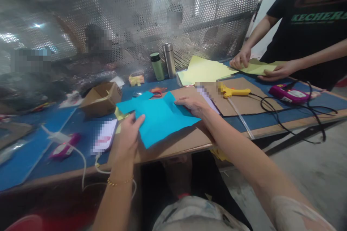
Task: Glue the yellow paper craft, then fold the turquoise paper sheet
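A bright blue sheet of paper (159, 121) with an irregular cut outline is held above the table's near edge, bent and tilted. My left hand (129, 128) pinches its left side, thumb on top and the other fingers largely hidden. On the far right side, my right hand (193, 105) grips the sheet, fingers curled at a raised fold. Brown cardboard (176, 139) lies below the paper. Just behind it are orange-handled scissors (157, 93), partly covered.
Right of my hands, a yellow glue gun (235, 92) with a clear glue stick rests on cardboard. Black cables trail from a purple box (290, 94). A co-worker's hands (282, 70) hold yellow paper. Left are a phone (104, 135) and carton (101, 97); two flasks (169, 61) stand behind.
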Motion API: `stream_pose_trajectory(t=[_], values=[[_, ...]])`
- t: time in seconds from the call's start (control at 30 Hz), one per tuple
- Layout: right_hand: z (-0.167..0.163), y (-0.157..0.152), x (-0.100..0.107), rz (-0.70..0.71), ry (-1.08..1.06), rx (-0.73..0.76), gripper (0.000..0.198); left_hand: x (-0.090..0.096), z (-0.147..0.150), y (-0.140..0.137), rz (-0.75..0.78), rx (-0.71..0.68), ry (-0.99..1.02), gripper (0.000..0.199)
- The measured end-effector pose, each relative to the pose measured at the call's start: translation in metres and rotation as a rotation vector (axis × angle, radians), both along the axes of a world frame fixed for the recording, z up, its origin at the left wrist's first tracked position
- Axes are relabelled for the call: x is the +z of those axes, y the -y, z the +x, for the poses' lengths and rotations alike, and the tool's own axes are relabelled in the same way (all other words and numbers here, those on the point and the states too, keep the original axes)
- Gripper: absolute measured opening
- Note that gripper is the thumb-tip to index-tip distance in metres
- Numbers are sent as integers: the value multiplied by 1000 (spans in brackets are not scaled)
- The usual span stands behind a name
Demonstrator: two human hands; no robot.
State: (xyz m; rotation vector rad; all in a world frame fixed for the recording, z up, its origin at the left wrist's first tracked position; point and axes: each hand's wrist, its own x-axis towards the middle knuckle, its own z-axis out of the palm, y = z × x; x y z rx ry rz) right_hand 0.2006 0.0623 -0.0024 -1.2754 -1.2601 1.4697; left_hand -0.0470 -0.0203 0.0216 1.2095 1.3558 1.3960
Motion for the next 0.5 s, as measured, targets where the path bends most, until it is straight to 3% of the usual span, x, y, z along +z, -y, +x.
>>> stream_pose_trajectory(t=[0.3, 0.5], values=[[4, -3, -3, 5, 18, -15, 17, -3, 3, -1, -20, -15, -28, 51], [5, -4, -7, 108, 84, -27, 16, -3, 4, -4, -37, -4, -42, 54]])
